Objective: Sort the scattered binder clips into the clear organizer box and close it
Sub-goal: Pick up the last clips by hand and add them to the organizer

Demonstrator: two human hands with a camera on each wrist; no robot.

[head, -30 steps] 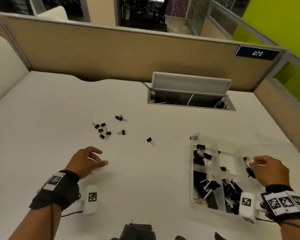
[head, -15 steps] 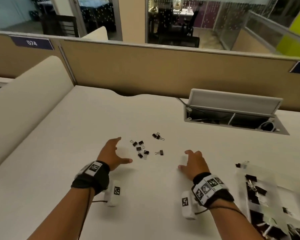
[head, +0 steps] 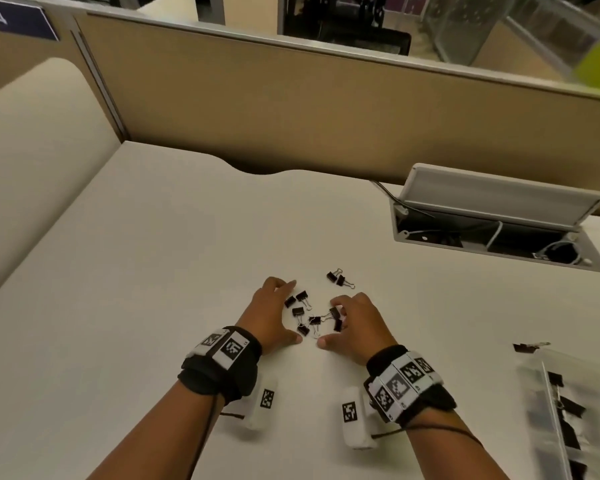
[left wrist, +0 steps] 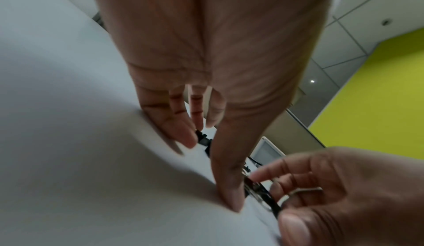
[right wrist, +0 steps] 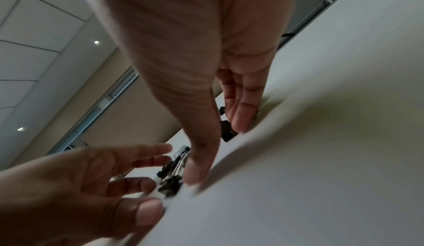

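Both hands, left (head: 270,315) and right (head: 359,322), cupped slack-fingered around clips (head: 307,315), herding them; next, scooping into the box (head: 548,403).

Dim, even overhead lighting; soft shadows under wrists; wrist views motion-blurred; head view edges bent, right edge smeared.

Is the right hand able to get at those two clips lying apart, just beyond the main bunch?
Probably yes. The pair of clips lies on bare desk just beyond the right hand, with nothing between them. The right hand and the left hand cup the nearer cluster, so it would need to extend forward.
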